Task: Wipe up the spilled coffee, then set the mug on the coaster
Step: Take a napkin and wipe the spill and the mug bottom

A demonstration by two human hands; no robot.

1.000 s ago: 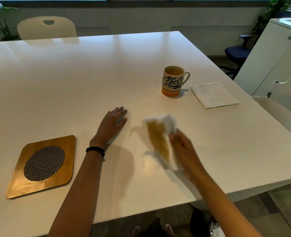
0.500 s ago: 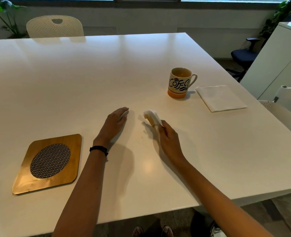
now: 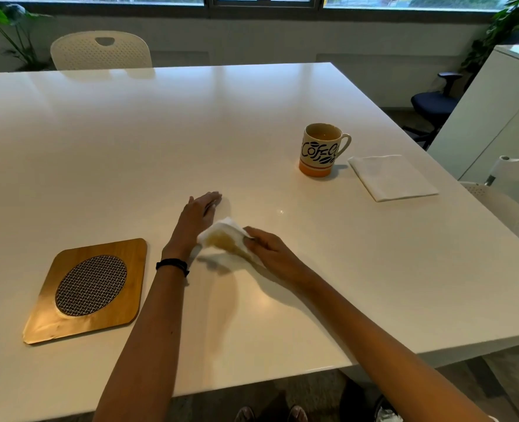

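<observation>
My right hand [image 3: 270,254] grips a crumpled white napkin [image 3: 224,237] stained brown with coffee, just above the white table [image 3: 191,132], close beside my left wrist. My left hand [image 3: 199,216] lies flat on the table with its fingers straight, a black band on the wrist. The mug [image 3: 320,150], cream with dark lettering and an orange base, stands upright at the right rear with coffee in it. The wooden coaster [image 3: 90,289] with a woven round inset lies at the front left. A small wet glint [image 3: 281,212] shows on the table between mug and hands.
A folded clean white napkin [image 3: 392,177] lies right of the mug. A white chair [image 3: 100,51] stands at the far side, another white chair [image 3: 508,214] at the right edge, and a white cabinet [image 3: 502,117] beyond it. The table's front edge is near my forearms.
My right hand has drawn the stained napkin back and to the left, from ahead of the left fingertips to beside the left wrist. The left hand stays flat in place.
</observation>
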